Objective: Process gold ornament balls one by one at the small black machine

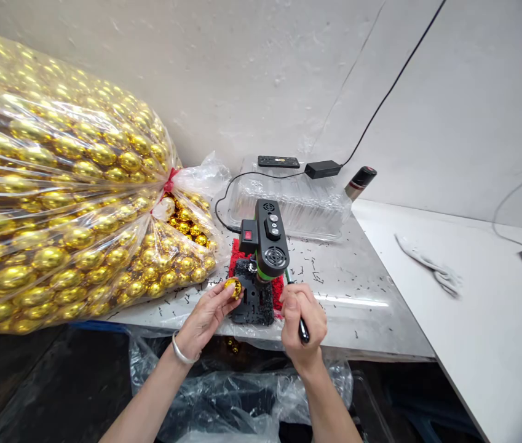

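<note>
Between thumb and fingers, my left hand [209, 311] holds a shiny gold ball [233, 288] with dark marks on it. The ball is just left of a small black bench drill press [272, 237]. My right hand [304, 326] is wrapped round the black-ended lever handle [304, 332] on the press's right side. Beneath the drill head lies a black slotted base plate [246, 314], strewn with dark shavings. A red mat [277, 289] shows under it. The drill tip is hidden behind the head.
A big clear bag [80, 184] of gold balls fills the left side. Behind the press are a clear plastic tray [311, 215], a power adapter [323, 168], a remote [278, 162] and a can [361, 183]. Plastic sheeting [224, 400] hangs below the table edge.
</note>
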Demonstrator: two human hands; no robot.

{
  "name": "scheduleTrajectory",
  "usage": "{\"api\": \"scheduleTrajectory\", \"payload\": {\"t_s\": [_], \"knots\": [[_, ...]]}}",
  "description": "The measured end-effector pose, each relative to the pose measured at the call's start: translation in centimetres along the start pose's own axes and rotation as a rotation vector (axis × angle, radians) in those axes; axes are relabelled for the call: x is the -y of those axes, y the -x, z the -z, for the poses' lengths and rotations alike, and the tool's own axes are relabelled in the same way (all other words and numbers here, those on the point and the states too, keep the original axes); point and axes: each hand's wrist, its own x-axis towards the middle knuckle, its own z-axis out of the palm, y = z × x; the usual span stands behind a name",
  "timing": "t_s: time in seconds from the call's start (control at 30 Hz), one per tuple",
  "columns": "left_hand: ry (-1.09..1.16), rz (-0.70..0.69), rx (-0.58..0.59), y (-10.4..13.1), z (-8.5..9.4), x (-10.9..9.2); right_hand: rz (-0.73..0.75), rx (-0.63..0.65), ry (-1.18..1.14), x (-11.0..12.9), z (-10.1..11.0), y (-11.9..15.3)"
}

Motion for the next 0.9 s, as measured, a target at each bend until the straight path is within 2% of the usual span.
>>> {"api": "scheduleTrajectory", "payload": {"t_s": [0.23, 0.43, 0.57, 0.73, 0.9], "knots": [[-0.146, -0.098, -0.106, -1.5, -0.2, 1.9, 0.009, 0.015, 0.013, -0.1, 0.1, 0.1], [-0.677, -0.390, -0.099, -3.0, -0.1, 3.5, 0.013, 0.018, 0.002, -0.3, 0.1, 0.4], [-1.007, -0.530, -0.096, -3.1, -0.2, 3.7, 0.011, 0.023, 0.013, -0.4, 0.1, 0.5], [-1.137, -0.654, -0.012, -3.0, -0.5, 3.8, 0.022, 0.032, 0.029, -0.2, 0.3, 0.3], [-1.235, -0.738, 0.001, -3.4, 0.0, 4.4, 0.025, 0.035, 0.013, -0.6, 0.2, 1.0]]}}
